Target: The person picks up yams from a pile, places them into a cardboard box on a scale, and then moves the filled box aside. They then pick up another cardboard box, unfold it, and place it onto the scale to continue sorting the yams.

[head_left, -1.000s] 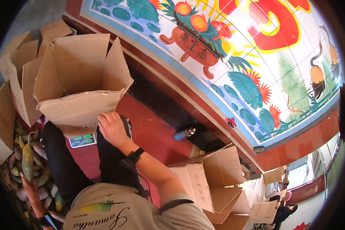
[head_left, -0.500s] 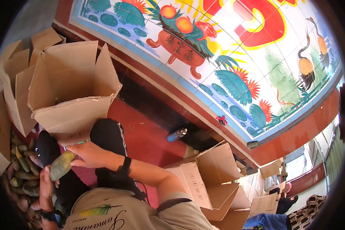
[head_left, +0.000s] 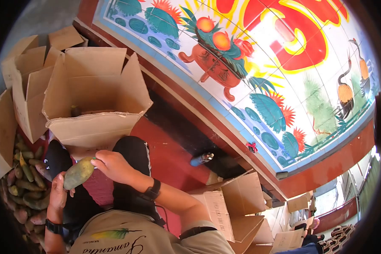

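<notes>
A plump, oblong green-yellow fruit or vegetable is tilted over my lap. My left hand grips its lower end, fingers closed round it. At the upper end, my right hand is closed in a pinch, with a sliver of green and white showing by its fingertips; I cannot tell what it pinches. Left of my legs lies a heap of similar green, yellowish and reddish produce. In front of my knees stands an open cardboard box, with a dark green piece visible inside.
More open cardboard boxes stand at the left. Others are at the right, where another person's patterned clothing shows. A blue bottle lies on the red floor beside the painted tile wall.
The view has shifted, so the scene sits further right. My right fingers have moved to the piece's upper tip, and the piece is turned. A dark green piece now shows inside the box.
</notes>
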